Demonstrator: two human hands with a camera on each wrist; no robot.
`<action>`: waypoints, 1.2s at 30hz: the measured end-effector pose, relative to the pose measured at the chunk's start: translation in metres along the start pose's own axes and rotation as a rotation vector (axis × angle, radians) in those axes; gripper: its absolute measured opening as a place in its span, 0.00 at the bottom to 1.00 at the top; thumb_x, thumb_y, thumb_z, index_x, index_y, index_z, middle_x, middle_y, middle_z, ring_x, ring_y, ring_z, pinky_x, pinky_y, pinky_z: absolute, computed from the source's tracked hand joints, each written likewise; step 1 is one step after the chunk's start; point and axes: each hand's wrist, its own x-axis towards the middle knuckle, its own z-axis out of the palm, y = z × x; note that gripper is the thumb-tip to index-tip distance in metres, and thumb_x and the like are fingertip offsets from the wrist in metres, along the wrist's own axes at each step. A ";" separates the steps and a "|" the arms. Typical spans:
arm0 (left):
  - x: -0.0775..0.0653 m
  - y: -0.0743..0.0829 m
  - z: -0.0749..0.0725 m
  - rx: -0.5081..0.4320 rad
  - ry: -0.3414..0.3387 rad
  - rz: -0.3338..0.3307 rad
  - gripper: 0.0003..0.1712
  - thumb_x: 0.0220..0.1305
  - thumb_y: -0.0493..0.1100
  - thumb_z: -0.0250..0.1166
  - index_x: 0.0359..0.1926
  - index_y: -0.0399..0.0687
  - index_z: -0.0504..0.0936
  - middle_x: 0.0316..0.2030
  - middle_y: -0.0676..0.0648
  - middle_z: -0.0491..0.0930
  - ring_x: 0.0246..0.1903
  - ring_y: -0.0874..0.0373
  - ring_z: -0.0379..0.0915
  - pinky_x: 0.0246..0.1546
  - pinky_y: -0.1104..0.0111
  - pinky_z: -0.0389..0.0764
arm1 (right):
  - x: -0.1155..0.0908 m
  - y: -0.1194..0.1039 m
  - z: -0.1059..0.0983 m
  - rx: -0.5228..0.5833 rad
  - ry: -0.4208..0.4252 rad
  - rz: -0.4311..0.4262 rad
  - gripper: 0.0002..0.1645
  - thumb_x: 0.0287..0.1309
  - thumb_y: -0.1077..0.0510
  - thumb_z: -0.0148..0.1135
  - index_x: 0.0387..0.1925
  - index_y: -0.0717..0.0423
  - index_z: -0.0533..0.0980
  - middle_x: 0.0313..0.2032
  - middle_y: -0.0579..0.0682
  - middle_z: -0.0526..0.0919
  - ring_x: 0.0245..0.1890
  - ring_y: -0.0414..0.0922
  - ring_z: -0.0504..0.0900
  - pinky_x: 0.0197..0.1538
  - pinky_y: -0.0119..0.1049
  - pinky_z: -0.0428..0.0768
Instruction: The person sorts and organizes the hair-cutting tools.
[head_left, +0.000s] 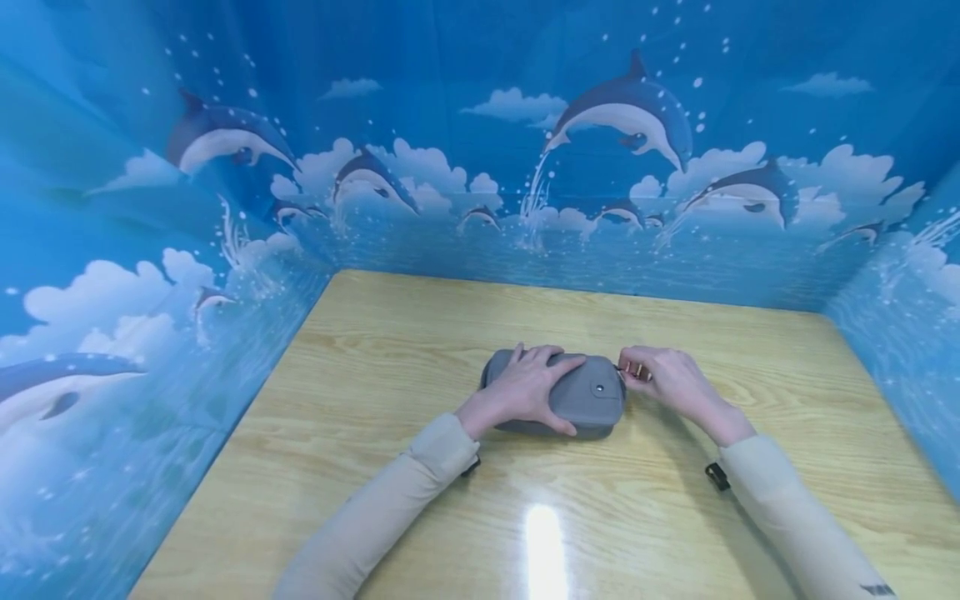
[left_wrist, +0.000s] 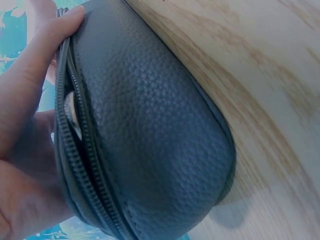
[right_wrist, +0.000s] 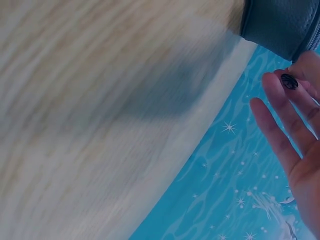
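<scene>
A grey leather-like zip pouch (head_left: 588, 404) lies on the table, with a snap-button tab on its top. My left hand (head_left: 525, 390) grips it from above, fingers spread over the top and thumb along the near side. In the left wrist view the zipper (left_wrist: 85, 150) is parted on that side, and a small pale, shiny item (left_wrist: 72, 112) shows in the gap; its kind is unclear. At the pouch's right end, my right hand (head_left: 675, 379) pinches the zipper pull (right_wrist: 289, 81), whose dark oval end shows between the fingers in the right wrist view.
The pouch rests on a light wood-grain table (head_left: 390, 333). Blue curtains (head_left: 450, 167) printed with dolphins stand along its back and sides. A bright light reflection falls on the near part of the tabletop.
</scene>
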 end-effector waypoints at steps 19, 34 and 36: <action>0.000 0.000 -0.003 0.001 -0.001 0.007 0.66 0.43 0.74 0.76 0.80 0.65 0.55 0.74 0.42 0.60 0.73 0.45 0.57 0.74 0.40 0.50 | -0.013 -0.012 -0.001 0.057 0.028 -0.024 0.18 0.47 0.71 0.71 0.25 0.45 0.75 0.24 0.36 0.81 0.24 0.33 0.78 0.26 0.28 0.79; 0.003 0.000 0.001 -0.004 -0.008 -0.010 0.66 0.43 0.74 0.76 0.79 0.66 0.55 0.75 0.43 0.58 0.74 0.46 0.55 0.74 0.40 0.48 | -0.030 -0.028 -0.006 0.081 0.019 0.006 0.18 0.46 0.69 0.71 0.24 0.43 0.74 0.22 0.32 0.75 0.22 0.28 0.70 0.24 0.26 0.74; 0.003 0.000 0.000 -0.006 -0.010 -0.011 0.66 0.43 0.74 0.77 0.79 0.66 0.56 0.75 0.43 0.58 0.74 0.45 0.55 0.74 0.40 0.48 | -0.032 -0.031 -0.006 0.088 0.030 -0.003 0.19 0.46 0.70 0.71 0.24 0.43 0.74 0.22 0.31 0.74 0.22 0.28 0.70 0.24 0.26 0.74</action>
